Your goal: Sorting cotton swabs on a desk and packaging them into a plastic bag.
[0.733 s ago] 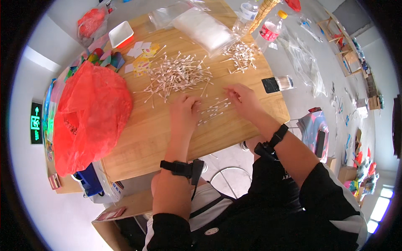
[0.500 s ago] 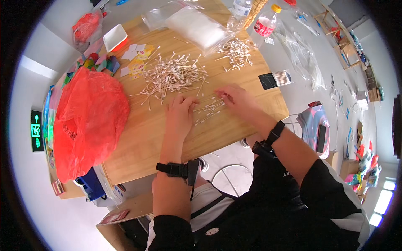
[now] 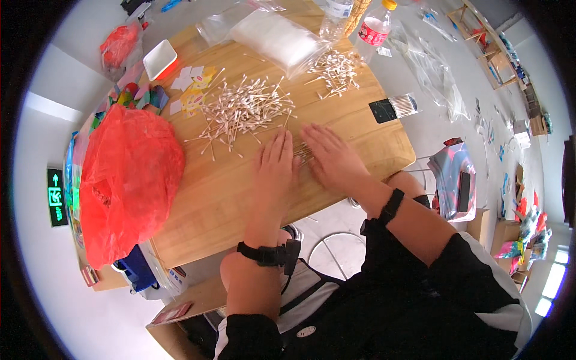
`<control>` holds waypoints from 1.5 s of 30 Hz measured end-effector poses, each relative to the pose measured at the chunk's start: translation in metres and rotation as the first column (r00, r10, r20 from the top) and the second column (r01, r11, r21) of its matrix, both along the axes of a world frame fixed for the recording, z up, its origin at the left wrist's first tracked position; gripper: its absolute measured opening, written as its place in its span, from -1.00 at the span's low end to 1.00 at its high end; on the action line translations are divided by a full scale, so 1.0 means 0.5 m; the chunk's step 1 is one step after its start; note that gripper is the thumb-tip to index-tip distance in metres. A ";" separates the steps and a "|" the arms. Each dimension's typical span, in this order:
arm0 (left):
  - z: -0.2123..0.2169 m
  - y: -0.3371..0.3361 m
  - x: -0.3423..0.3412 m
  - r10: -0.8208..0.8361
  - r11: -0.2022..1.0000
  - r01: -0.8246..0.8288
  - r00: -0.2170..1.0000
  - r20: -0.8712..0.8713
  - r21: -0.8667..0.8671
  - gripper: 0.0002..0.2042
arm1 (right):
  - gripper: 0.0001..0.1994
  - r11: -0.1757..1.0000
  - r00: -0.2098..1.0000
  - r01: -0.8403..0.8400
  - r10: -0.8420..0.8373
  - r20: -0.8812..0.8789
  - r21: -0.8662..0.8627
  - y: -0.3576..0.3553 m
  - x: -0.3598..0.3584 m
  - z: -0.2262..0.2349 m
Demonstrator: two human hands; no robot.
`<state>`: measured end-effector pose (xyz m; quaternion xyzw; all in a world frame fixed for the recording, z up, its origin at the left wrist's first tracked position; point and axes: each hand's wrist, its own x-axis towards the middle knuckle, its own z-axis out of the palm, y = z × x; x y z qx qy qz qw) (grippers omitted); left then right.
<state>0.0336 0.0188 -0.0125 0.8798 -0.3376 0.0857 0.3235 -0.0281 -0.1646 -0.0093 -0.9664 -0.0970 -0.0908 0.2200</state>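
Both hands lie on the wooden table with fingers stretched out, one on each side of a small group of cotton swabs [image 3: 303,153]. My left hand [image 3: 276,161] is at the left ends of these swabs, slightly blurred. At their right ends rests my right hand [image 3: 332,157], which partly covers them. Neither hand grips anything that I can see. Just beyond my left hand spreads a large loose pile of cotton swabs [image 3: 246,108]. A smaller pile of cotton swabs [image 3: 336,73] lies farther off to the right.
A red plastic bag [image 3: 132,180] bulges over the table's left side. Small cards [image 3: 193,99] and a white-and-red tray [image 3: 160,59] lie behind it. At the back are a clear bag [image 3: 279,39] and bottles [image 3: 373,33]. A pack of swabs [image 3: 393,109] sits at the right edge.
My right hand has gone from pinching at the swabs to lying flat. My left hand has moved right and its fingers have straightened. The spread swabs are now bunched between the hands.
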 end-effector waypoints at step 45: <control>0.007 0.034 -0.024 -0.192 0.981 0.187 0.968 -0.164 -0.041 -0.18 | -0.38 -0.107 0.970 0.239 0.061 -0.234 0.965 -0.014 -0.028 -0.034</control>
